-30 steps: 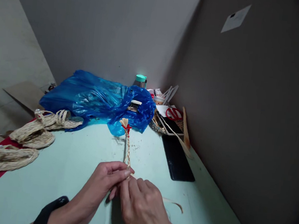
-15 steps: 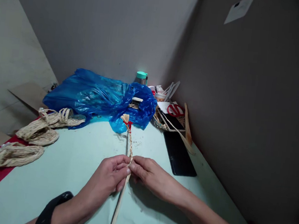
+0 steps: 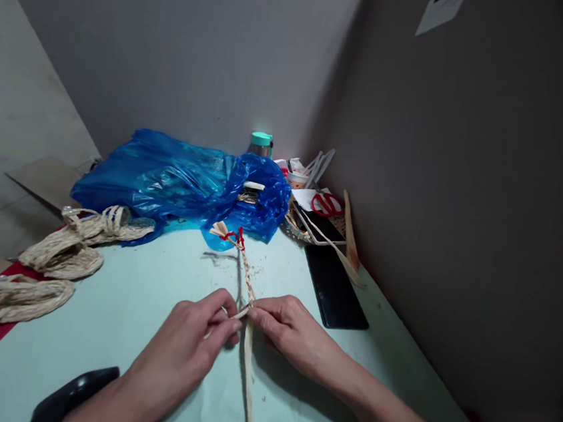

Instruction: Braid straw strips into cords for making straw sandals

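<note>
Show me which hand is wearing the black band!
The left hand: the black band is on its wrist. The right hand, pinching the lower end of the braid, has a bare wrist.

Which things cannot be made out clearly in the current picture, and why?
In the head view:
- Lower end of the braid: partly covered by the right hand.
- Loose strip: end cut off by the bottom edge.
- Blue bag: its folds hide most of the inside.
- White paper: marks too small to read.
</note>
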### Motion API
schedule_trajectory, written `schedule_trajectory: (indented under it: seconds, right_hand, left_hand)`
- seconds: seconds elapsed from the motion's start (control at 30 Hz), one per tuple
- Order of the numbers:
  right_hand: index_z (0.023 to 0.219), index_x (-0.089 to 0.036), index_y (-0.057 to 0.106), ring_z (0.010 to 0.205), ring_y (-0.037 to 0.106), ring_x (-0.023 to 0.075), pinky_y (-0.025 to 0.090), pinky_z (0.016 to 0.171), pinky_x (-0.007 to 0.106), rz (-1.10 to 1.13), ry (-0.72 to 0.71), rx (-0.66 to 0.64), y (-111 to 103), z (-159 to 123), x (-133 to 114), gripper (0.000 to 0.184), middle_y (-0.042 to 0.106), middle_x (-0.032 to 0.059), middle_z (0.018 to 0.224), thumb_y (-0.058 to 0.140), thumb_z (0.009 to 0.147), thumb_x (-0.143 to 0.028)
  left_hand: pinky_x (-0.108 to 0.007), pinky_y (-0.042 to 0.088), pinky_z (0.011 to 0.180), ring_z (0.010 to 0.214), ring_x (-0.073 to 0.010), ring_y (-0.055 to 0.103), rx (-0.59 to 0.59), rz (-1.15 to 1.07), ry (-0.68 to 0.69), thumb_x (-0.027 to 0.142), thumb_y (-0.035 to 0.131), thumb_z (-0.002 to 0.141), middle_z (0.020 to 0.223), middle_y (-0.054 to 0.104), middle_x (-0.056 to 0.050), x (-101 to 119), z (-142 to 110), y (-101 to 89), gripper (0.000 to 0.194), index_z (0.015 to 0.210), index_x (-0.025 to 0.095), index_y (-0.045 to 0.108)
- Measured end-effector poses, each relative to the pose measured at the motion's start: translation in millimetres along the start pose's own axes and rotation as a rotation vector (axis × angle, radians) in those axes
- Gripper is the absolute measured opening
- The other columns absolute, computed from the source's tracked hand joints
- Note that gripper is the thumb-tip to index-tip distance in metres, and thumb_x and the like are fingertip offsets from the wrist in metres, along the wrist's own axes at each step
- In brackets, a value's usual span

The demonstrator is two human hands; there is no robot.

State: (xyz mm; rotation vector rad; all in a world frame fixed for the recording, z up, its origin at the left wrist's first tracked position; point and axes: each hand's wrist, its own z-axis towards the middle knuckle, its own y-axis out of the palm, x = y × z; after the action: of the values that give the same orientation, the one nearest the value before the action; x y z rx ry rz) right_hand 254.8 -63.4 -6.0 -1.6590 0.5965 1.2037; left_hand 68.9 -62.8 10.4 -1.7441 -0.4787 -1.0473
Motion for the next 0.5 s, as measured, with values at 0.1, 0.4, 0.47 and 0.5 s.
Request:
schedule_trajectory:
  seconds: [0.1, 0.4, 0.47, 0.5]
  right_hand:
    - [0.06, -0.015, 0.052, 0.054, 0.037, 0.0095, 0.027, 0.054, 0.023, 0.126, -0.018, -0.001, 1, -1, 2, 0.041, 0.047, -0.0028, 0.055, 0.041, 0.095, -0.034]
    - [0.078, -0.01, 0.068, 0.054, 0.035, 0.0083, 0.023, 0.051, 0.022, 0.504, 0.074, -0.13, -3, -1, -1, 0.026, 0.049, -0.0015, 0.059, 0.059, 0.085, -0.033]
    - [0.075, -0.01, 0.067, 0.056, 0.037, 0.0087, 0.026, 0.053, 0.022, 0.47, 0.064, -0.1, -4, -2, -4, 0.025, 0.055, 0.0006, 0.063, 0.058, 0.085, -0.031]
    - [0.076, -0.01, 0.066, 0.055, 0.036, 0.0086, 0.025, 0.053, 0.022, 0.468, 0.065, -0.099, -4, -3, -4, 0.025, 0.057, 0.0014, 0.065, 0.057, 0.086, -0.031]
  left_hand:
    - [-0.021, 0.038, 0.054, 0.056, -0.0133, 0.058, -0.043, 0.093, 0.028, 0.036, 0.048, 0.091, 0.061, 0.066, 0.002, 3, -4, -0.2, 0.023, 0.073, 0.022, 0.052]
    - [-0.028, 0.031, 0.051, 0.049, -0.0142, 0.052, -0.021, 0.332, 0.481, 0.02, 0.041, 0.091, 0.058, 0.053, 0.001, -8, -17, 28.1, 0.023, 0.07, 0.02, 0.049]
    - [-0.026, 0.032, 0.052, 0.05, -0.0128, 0.047, 0.024, 0.257, 0.386, 0.026, 0.043, 0.092, 0.054, 0.047, 0.003, -7, -14, 22.7, 0.031, 0.062, 0.021, 0.046]
    - [-0.026, 0.032, 0.053, 0.052, -0.0126, 0.046, 0.087, 0.189, 0.304, 0.029, 0.044, 0.092, 0.055, 0.045, 0.003, -6, -12, 19.2, 0.033, 0.061, 0.02, 0.046]
